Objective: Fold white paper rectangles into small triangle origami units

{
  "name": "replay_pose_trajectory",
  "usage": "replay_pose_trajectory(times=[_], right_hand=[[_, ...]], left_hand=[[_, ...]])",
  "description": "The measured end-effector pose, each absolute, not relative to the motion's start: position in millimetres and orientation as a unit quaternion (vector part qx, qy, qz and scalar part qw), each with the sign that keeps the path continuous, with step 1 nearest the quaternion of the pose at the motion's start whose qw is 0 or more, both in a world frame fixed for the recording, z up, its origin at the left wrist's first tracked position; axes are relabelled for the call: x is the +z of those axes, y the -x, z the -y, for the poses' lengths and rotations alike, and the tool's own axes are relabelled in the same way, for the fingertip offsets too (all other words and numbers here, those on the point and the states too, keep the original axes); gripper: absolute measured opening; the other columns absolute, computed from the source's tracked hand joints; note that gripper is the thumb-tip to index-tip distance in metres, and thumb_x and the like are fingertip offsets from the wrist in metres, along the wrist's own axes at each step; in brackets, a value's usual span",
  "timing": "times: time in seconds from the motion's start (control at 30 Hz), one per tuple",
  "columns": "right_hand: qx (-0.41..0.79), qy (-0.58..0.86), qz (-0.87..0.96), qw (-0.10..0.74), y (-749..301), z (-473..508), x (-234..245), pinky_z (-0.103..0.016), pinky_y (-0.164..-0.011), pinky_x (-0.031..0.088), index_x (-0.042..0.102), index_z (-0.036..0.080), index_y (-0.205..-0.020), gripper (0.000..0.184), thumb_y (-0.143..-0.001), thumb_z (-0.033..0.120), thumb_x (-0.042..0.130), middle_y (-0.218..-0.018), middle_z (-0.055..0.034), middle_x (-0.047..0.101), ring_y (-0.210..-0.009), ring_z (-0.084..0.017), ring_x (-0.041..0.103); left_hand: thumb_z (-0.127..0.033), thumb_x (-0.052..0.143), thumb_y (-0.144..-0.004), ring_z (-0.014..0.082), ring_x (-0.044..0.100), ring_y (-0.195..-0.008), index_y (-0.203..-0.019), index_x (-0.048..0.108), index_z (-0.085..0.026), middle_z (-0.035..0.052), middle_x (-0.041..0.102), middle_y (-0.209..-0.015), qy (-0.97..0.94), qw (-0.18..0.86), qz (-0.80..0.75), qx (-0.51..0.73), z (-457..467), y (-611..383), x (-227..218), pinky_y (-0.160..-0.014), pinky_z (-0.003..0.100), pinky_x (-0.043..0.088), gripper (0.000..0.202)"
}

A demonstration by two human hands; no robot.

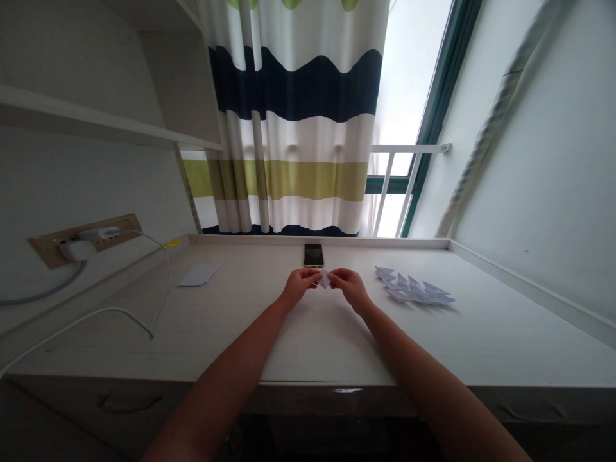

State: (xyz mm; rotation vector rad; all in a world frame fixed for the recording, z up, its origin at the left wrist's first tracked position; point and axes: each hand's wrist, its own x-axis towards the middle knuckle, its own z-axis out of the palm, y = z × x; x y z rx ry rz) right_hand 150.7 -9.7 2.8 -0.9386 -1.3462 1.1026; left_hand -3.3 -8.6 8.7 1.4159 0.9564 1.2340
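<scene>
My left hand (299, 285) and my right hand (350, 285) meet over the middle of the white desk (308, 333). Both pinch a small folded piece of white paper (325, 278) between their fingertips, just above the desk top. A black phone (314, 255) lies flat right behind the hands. To the right of my right hand sits a loose heap of several folded paper pieces (414, 290). To the left, further off, lie flat white paper sheets (199, 274).
A wall socket (84, 239) on the left holds a white charger whose cable (120, 312) trails over the desk's left part. A striped curtain (293, 128) hangs behind the desk, with a window and white railing (409, 173) beside it. A shelf (96, 122) juts out at upper left.
</scene>
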Motion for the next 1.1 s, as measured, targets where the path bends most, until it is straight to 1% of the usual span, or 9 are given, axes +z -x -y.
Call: replay_pose_trajectory(times=[0.33,0.53,0.7,0.8,0.97,1.03,1.1], right_hand=[[0.465,0.389,0.566,0.559,-147.1,10.1,2.9,-0.028,-0.055,0.044,0.061,0.015,-0.064,0.03,-0.054,0.042,0.07,-0.054,0.0001,0.059,-0.051,-0.01,0.051],[0.483,0.383,0.552,0.562,-149.2,11.4,4.8,-0.029,-0.058,0.044,0.06,0.015,-0.067,0.031,-0.054,0.042,0.07,-0.059,-0.0004,0.06,-0.053,-0.011,0.052],[0.489,0.385,0.557,0.55,-149.6,17.1,10.3,-0.029,-0.061,0.045,0.059,0.015,-0.068,0.029,-0.056,0.039,0.069,-0.062,-0.0005,0.061,-0.056,-0.011,0.054],[0.469,0.394,0.578,0.539,-149.8,18.8,10.6,-0.026,-0.058,0.044,0.058,0.016,-0.071,0.028,-0.059,0.04,0.067,-0.064,-0.0002,0.06,-0.058,-0.011,0.054],[0.43,0.441,0.596,0.515,-150.1,19.0,8.2,-0.021,-0.042,0.034,0.053,0.017,-0.069,0.032,-0.061,0.046,0.064,-0.049,0.0056,0.05,-0.042,-0.007,0.041],[0.449,0.449,0.586,0.502,-149.3,19.1,7.9,-0.021,-0.042,0.035,0.05,0.017,-0.07,0.033,-0.059,0.045,0.066,-0.048,0.0055,0.052,-0.042,-0.007,0.044],[0.476,0.447,0.576,0.492,-148.2,18.9,7.7,-0.022,-0.044,0.039,0.049,0.017,-0.071,0.034,-0.058,0.042,0.068,-0.051,0.0037,0.056,-0.044,-0.008,0.049]], left_hand=[[-0.031,0.067,-0.06,0.0104,0.054,-0.06,-0.072,0.064,-0.011,0.0027,0.062,-0.064,-0.581,0.476,-0.386,0.536,5.3,0.7,5.4,-0.062,0.026,0.045,0.024],[-0.031,0.066,-0.063,0.012,0.057,-0.066,-0.084,0.063,-0.012,0.0044,0.063,-0.074,-0.596,0.512,-0.363,0.502,11.2,1.4,9.3,-0.063,0.028,0.048,0.029],[-0.029,0.068,-0.061,0.0116,0.057,-0.064,-0.084,0.062,-0.012,0.0046,0.063,-0.075,-0.61,0.511,-0.361,0.486,8.8,1.4,6.1,-0.063,0.028,0.049,0.029],[-0.031,0.067,-0.062,0.0121,0.058,-0.064,-0.083,0.062,-0.012,0.0047,0.063,-0.074,-0.62,0.486,-0.362,0.499,5.3,1.7,2.2,-0.062,0.028,0.049,0.029],[-0.034,0.066,-0.063,0.0124,0.057,-0.059,-0.08,0.062,-0.011,0.0041,0.062,-0.067,-0.658,0.401,-0.383,0.509,5.1,0.6,-0.9,-0.054,0.025,0.048,0.029],[-0.036,0.064,-0.064,0.0126,0.057,-0.058,-0.081,0.061,-0.012,0.0039,0.061,-0.065,-0.671,0.377,-0.387,0.509,7.1,-0.4,-0.2,-0.053,0.025,0.048,0.03],[-0.036,0.063,-0.065,0.0125,0.057,-0.058,-0.081,0.061,-0.012,0.0039,0.061,-0.066,-0.679,0.367,-0.385,0.507,9.2,-1.0,1.1,-0.053,0.024,0.048,0.03]])
